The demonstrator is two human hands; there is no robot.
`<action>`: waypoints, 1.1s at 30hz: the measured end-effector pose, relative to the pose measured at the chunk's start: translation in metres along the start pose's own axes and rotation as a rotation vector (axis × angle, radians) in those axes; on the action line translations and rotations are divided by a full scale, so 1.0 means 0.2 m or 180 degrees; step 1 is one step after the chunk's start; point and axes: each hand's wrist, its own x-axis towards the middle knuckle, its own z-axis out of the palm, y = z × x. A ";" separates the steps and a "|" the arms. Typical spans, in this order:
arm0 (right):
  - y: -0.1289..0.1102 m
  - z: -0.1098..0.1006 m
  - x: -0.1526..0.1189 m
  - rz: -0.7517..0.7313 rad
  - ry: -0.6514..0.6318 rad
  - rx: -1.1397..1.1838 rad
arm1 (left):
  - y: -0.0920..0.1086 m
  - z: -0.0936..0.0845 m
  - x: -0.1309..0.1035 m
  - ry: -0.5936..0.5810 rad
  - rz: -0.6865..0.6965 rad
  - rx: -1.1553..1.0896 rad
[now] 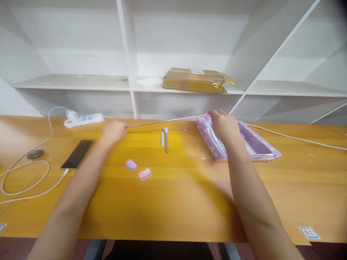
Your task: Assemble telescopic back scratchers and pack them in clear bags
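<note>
A thin metal telescopic back scratcher (pixel 165 121) with pink ends is stretched out between my hands, above the table. My left hand (pixel 115 130) is closed round its left end, and a small pink tip pokes out beyond the fist. At the other end my right hand (pixel 223 124) grips the pink part, over a purple patterned box (pixel 264 148). Clear-wrapped pieces, some light blue, lie at the box's left side. Between the hands, a blue hand-shaped scratcher (pixel 166 141) with a metal rod lies on the table beside a short light blue stick (pixel 162 139).
Two small printed cards (pixel 131 164) lie near the middle of the wooden table (pixel 162 213). Clear plastic film (pixel 193 144) is left of the box. A phone (pixel 77 154), white cables and a power strip (pixel 84 119) are at left. A taped cardboard parcel (pixel 193 80) sits on the shelf.
</note>
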 end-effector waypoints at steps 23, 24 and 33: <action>-0.79 0.00 -0.27 -0.1470 -0.1413 0.0463 | 0.56 0.00 -0.15 -0.0669 0.1077 -0.0109; -0.78 0.00 -0.27 -0.1468 -0.1394 0.0490 | 0.56 0.00 -0.16 -0.0664 0.1085 -0.0103; -0.77 -0.02 -0.25 -0.1601 -0.1203 0.0486 | 0.54 0.00 -0.14 -0.0628 0.1064 -0.0114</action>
